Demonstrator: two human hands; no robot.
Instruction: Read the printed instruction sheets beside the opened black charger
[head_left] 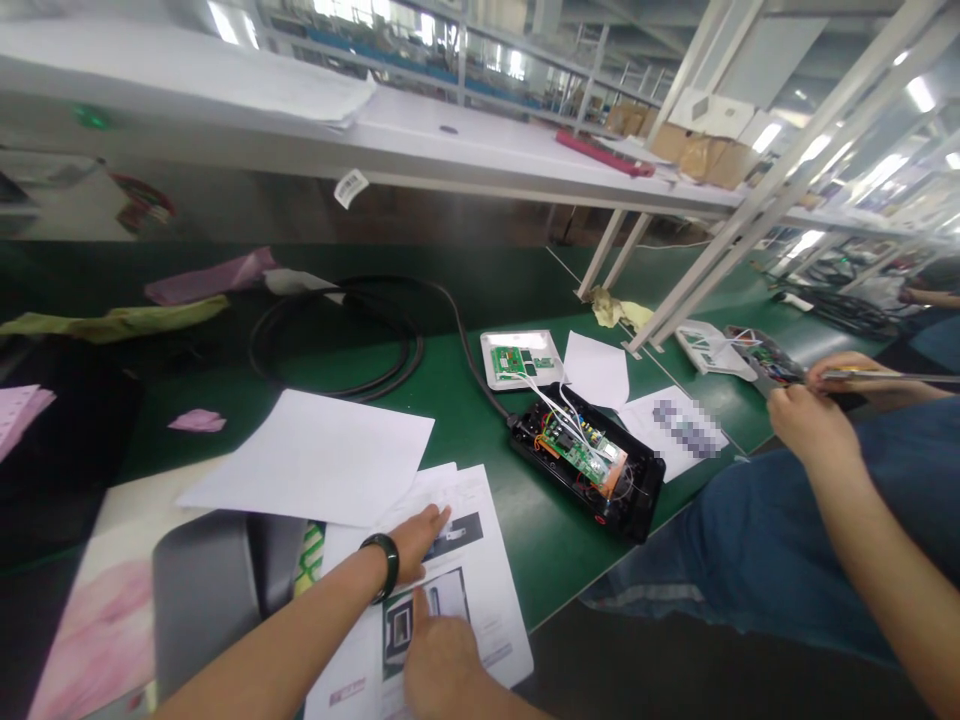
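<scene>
My left hand, with a dark band on its wrist, lies on a printed sheet bearing photos, its fingers apart. Just below it, my right hand points with its index finger at the lower photo on that sheet. Neither hand holds anything. To the right of both hands, an opened black device housing shows a green circuit board and wires. White wires join it to a white cover with a smaller green board inside.
A blank white sheet and a dark grey case-like object lie at left. A coiled black cable runs into the housing. Overhead is a white shelf on metal posts. At right, a co-worker's hands work over another opened device.
</scene>
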